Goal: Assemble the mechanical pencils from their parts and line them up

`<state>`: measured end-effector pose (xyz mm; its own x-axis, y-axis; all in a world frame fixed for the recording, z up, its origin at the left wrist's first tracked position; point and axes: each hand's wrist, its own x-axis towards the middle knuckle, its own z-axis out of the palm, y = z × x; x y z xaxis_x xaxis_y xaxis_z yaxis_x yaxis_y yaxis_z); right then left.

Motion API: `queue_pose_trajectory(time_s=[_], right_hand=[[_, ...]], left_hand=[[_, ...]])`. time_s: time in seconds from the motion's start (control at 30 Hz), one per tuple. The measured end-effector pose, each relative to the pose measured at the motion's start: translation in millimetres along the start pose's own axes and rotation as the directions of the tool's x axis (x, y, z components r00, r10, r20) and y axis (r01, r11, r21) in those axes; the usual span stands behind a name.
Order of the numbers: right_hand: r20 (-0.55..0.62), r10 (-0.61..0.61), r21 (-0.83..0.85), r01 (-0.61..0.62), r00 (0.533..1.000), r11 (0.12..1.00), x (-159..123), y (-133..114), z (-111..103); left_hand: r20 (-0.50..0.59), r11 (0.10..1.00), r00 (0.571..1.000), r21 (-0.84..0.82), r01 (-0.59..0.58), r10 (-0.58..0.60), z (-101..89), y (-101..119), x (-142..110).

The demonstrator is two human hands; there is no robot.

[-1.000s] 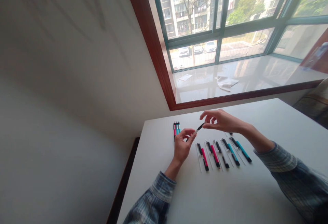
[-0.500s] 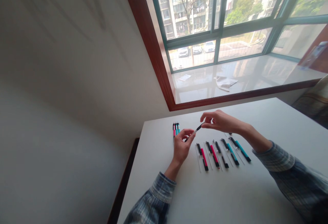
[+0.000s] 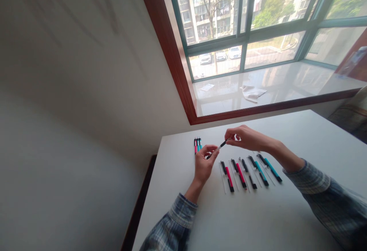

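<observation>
A pen (image 3: pixel 223 144) with a black tip section and a pale band is held between my two hands above the white table. My left hand (image 3: pixel 205 163) grips its lower body, most of which the fingers hide. At the upper end, my right hand (image 3: pixel 243 137) pinches the black tip with thumb and fingertips. Below the hands lies a row of pens in parts: a pink barrel (image 3: pixel 229 179), another pink barrel (image 3: pixel 241 175), a black piece (image 3: pixel 252 182), a teal barrel (image 3: pixel 261 173) and another teal barrel (image 3: pixel 273 170), with black grips and thin white refills beside them.
Several whole pens (image 3: pixel 197 144) stand side by side on the table behind my left hand. The white table (image 3: pixel 229 220) meets the wall at the left. Beyond its far edge is a red-brown window frame (image 3: pixel 229 118), with a white cloth (image 3: pixel 253 93) on the sill.
Both hands stay nearly in place on the pen. The fingers of my right hand have shifted slightly at its tip. The view has moved a little.
</observation>
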<state>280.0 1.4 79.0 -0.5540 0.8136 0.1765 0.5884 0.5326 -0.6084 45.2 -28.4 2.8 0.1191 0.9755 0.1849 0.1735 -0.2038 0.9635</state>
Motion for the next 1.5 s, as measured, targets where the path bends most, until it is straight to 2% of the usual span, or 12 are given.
queue_pose_trajectory(time_s=[0.83,1.03,1.5], right_hand=[[0.058,-0.001,-0.027,0.003,0.998,1.0,0.0,-6.0,-0.5],[0.016,-0.021,-0.031,0.021,1.0,0.999,0.2,-5.7,0.3],[0.113,0.017,-0.063,-0.01,0.993,0.998,0.6,-7.3,-1.0]], left_hand=[[0.005,1.0,1.0,0.009,-0.007,0.007,-0.5,-2.4,-0.6],[0.01,1.0,1.0,0.015,-0.014,0.014,-1.2,0.4,-0.4],[0.032,0.994,0.998,0.09,-0.055,0.052,-0.5,1.5,-2.7]])
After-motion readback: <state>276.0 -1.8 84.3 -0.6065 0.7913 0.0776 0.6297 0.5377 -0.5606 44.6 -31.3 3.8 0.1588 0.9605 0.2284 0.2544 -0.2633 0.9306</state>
